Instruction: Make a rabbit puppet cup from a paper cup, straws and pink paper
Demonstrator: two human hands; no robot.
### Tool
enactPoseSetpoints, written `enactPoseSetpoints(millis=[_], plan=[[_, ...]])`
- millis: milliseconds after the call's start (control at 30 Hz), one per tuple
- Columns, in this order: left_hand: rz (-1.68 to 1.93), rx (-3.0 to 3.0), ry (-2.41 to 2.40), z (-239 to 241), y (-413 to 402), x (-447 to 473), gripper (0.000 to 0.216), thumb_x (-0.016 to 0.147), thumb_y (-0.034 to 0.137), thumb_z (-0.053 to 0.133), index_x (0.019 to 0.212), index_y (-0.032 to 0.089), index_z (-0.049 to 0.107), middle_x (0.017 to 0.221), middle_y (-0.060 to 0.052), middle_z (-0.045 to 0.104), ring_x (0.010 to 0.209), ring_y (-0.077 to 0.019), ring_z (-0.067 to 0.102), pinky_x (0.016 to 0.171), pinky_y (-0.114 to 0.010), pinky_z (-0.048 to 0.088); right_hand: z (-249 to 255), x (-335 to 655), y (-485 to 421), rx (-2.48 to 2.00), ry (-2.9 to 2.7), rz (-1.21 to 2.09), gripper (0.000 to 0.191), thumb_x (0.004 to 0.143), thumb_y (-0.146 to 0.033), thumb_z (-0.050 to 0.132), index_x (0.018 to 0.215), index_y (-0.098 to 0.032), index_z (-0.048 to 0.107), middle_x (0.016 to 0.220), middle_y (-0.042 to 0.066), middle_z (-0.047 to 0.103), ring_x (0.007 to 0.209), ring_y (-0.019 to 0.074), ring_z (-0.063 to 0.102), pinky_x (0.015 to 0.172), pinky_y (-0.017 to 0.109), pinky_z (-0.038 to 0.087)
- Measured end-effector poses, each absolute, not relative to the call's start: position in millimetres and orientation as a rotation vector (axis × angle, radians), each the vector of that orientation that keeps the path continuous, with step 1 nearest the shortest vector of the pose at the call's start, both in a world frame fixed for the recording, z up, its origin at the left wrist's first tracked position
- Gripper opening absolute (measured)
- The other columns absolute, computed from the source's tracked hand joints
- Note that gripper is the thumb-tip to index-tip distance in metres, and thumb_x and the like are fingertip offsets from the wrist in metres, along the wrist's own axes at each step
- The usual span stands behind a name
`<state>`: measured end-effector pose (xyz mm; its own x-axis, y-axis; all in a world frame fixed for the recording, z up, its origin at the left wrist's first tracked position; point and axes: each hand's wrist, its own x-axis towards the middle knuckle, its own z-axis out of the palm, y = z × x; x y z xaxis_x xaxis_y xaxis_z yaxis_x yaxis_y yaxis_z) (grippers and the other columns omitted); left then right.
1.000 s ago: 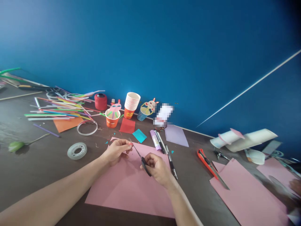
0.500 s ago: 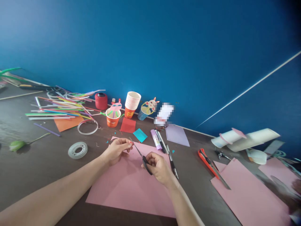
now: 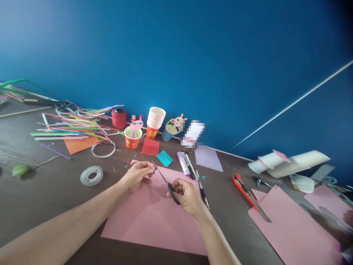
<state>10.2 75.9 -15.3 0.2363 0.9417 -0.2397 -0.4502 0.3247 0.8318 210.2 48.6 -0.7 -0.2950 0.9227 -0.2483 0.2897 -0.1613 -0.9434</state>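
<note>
Beneath my grip lies a pink rectangular paper sheet; above it, my right hand curls around black-handled metal scissors, while my left hand pinches a tiny red piece beside their blades.

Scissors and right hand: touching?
Touching. The head view shows the right hand closed around the handle end of the scissors, with no gap.

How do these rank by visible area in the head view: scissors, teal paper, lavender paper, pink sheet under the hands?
1. Pink sheet
2. Lavender paper
3. Teal paper and scissors: too close to rank; the right hand partly covers the scissors.
</note>
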Motion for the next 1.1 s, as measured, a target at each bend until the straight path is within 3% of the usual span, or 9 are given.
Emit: enactPoseSetpoints(millis=[467,733,1100], plan=[[1.066,0.721,0.843,-14.5,75.4,9.5,0.019,0.066,0.028,0.068,0.064,0.015,0.055,0.058,0.005,0.047,0.050,-0.0053,0.042,0.041,-0.014,0.039,-0.4,210.1,48.2,-1.413,-1.542,1.505,0.034,0.059,-0.039,0.075,0.068,-0.016,0.052,0.049,-0.006,0.046,0.045,0.0072,0.038,0.043,0.019,0.026],[1.036,0.740,0.848,-15.7,76.1,9.1,0.018,0.067,0.029,0.066,0.067,0.014,0.057,0.071,-0.002,0.061,0.054,-0.0066,0.051,0.043,-0.015,0.040,-2.2,214.2,49.1,-1.377,-1.558,1.541,0.030,0.065,-0.038,0.071,0.071,-0.016,0.051,0.052,-0.005,0.050,0.046,0.0074,0.040,0.043,0.019,0.028],[1.052,0.781,0.863,-19.6,76.4,10.7,0.016,0.066,0.027,0.066,0.064,0.015,0.056,0.058,0.003,0.051,0.050,-0.0058,0.043,0.040,-0.014,0.035,2.7,218.6,49.6,-1.385,-1.608,1.552,0.030,0.062,-0.034,0.074,0.071,-0.015,0.051,0.053,-0.005,0.049,0.048,0.0067,0.037,0.044,0.019,0.028]])
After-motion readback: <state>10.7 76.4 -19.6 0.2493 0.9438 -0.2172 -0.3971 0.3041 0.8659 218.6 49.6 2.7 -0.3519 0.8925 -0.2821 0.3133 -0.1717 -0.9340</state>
